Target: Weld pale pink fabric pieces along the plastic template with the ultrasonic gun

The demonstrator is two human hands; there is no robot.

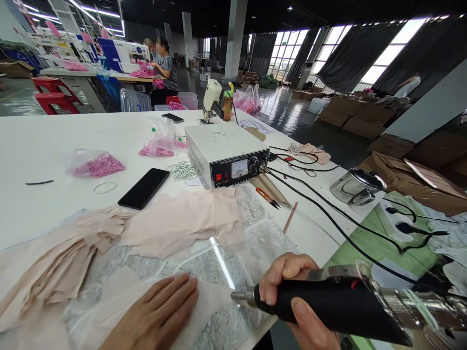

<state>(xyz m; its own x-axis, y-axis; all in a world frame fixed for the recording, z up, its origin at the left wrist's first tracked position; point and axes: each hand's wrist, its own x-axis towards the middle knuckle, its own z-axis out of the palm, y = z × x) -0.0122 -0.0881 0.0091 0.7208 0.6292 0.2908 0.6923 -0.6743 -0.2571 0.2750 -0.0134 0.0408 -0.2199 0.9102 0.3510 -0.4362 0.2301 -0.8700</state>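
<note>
My left hand (pixel 160 311) lies flat on a thin pale pink piece of fabric (pixel 211 297), fingers stretched out. In my right hand (pixel 288 282) is a black handheld ultrasonic welding gun (pixel 324 301), my fingers wrapped around its body. Its metal tip (pixel 239 295) points left, at the fabric's right-hand end; whether it touches cannot be told. A clear, glossy patterned sheet (pixel 226 321) lies under the fabric. Beyond my hands are a flat stack of pale pink pieces (pixel 182 214) and, at left, a bunched pile (pixel 69 253) of the same cloth.
A white control box (pixel 226 143) with black cables (pixel 321 209) stands mid-table. Around it lie a phone (pixel 144 188), orange thread snips (pixel 267 197), a pencil-like stick (pixel 290 217), rubber bands (pixel 182 170) and bagged pink pieces (pixel 98 164). A lidded steel cup (pixel 352 187) stands near the right edge.
</note>
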